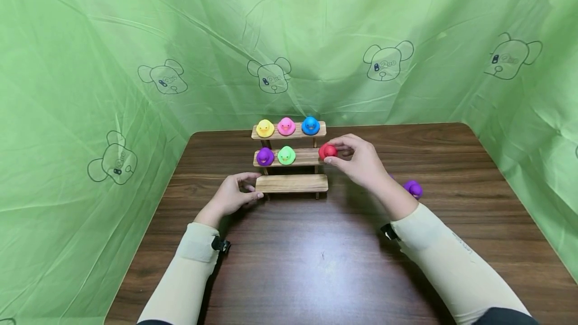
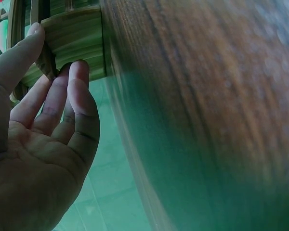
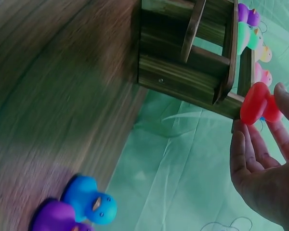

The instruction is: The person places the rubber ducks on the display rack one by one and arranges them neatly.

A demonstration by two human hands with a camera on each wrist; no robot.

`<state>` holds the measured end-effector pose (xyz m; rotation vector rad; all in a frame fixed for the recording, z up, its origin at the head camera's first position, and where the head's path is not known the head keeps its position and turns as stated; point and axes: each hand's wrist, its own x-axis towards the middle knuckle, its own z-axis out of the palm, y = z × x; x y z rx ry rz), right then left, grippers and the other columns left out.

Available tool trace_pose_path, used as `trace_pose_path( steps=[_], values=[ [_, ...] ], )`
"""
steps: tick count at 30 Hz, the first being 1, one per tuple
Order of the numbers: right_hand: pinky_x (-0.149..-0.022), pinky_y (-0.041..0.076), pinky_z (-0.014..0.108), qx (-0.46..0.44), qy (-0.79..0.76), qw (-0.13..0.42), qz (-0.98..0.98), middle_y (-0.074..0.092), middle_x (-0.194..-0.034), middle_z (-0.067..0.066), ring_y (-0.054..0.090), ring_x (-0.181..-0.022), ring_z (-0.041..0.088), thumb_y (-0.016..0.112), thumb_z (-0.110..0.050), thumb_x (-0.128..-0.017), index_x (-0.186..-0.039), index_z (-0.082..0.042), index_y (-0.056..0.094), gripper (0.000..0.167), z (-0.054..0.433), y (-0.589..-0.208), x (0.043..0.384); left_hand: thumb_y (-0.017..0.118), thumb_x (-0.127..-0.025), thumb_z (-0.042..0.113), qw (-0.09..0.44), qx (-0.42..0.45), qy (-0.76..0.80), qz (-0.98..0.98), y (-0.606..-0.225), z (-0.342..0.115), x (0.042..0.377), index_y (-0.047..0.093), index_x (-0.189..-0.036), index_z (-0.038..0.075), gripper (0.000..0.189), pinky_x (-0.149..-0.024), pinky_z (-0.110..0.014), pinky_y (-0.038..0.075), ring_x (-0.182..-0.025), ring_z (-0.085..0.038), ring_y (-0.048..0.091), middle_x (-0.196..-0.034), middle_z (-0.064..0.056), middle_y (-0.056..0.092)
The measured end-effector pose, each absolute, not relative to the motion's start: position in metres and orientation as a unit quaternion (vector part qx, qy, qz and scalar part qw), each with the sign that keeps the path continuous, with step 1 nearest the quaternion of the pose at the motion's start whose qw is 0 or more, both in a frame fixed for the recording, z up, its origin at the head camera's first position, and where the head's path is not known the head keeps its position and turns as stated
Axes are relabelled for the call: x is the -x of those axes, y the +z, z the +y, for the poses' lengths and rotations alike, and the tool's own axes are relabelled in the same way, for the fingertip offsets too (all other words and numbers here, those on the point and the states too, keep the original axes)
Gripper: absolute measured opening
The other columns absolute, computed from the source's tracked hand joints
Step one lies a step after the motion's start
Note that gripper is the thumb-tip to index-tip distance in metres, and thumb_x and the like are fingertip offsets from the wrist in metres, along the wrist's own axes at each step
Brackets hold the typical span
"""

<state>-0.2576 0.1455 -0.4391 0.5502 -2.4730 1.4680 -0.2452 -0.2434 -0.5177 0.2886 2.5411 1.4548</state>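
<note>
A three-tier wooden display stand (image 1: 293, 183) stands on the table. Its top step bears a yellow duck (image 1: 265, 128), a pink duck (image 1: 286, 126) and a blue duck (image 1: 310, 125). On the middle step sit a purple duck (image 1: 265, 156) and a green duck (image 1: 286, 155). My right hand (image 1: 361, 162) pinches a red rubber duck (image 1: 327, 151) between thumb and fingers at that step's right end. With my left hand (image 1: 232, 194) I hold the left end of the bottom step, thumb in front and fingers behind, as the left wrist view (image 2: 48, 144) also shows.
Another purple duck (image 1: 413, 189) lies on the table right of the stand, partly behind my right forearm. Beside it, the right wrist view shows a second blue duck (image 3: 89, 199). Green cloth (image 1: 334, 24) with bear drawings hangs around the table (image 1: 289, 265).
</note>
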Motion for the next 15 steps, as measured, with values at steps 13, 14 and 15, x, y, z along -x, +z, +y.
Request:
trace_pose_path(
  steps=[13, 14, 15],
  values=[
    [-0.087, 0.059, 0.042, -0.188, 0.494, 0.108, -0.842, 0.071, -0.113, -0.004, 0.068, -0.099, 0.013, 0.092, -0.021, -0.084, -0.114, -0.015, 0.079, 0.033, 0.118, -0.445, 0.264, 0.092, -0.083, 0.015, 0.103, -0.098, 0.500, 0.854, -0.517, -0.243, 0.245, 0.069, -0.136, 0.012, 0.058, -0.055, -0.047, 0.061, -0.070, -0.032, 0.069, -0.092, -0.012, 0.074],
    [-0.087, 0.059, 0.042, -0.188, 0.495, 0.108, -0.842, 0.071, -0.113, -0.004, 0.068, -0.099, 0.013, 0.092, -0.021, -0.084, -0.114, -0.015, 0.079, 0.034, 0.116, -0.446, 0.265, 0.092, -0.083, 0.016, 0.103, -0.097, 0.500, 0.854, -0.517, -0.243, 0.245, 0.069, -0.136, 0.012, 0.058, -0.055, -0.047, 0.061, -0.071, -0.033, 0.069, -0.092, -0.012, 0.074],
    [-0.087, 0.059, 0.042, -0.186, 0.496, 0.108, -0.841, 0.071, -0.113, -0.004, 0.068, -0.099, 0.013, 0.092, -0.021, -0.084, -0.114, -0.015, 0.079, 0.034, 0.114, -0.447, 0.266, 0.092, -0.083, 0.016, 0.103, -0.097, 0.501, 0.854, -0.517, -0.243, 0.245, 0.069, -0.136, 0.012, 0.058, -0.055, -0.047, 0.061, -0.071, -0.034, 0.069, -0.092, -0.012, 0.074]
  ],
)
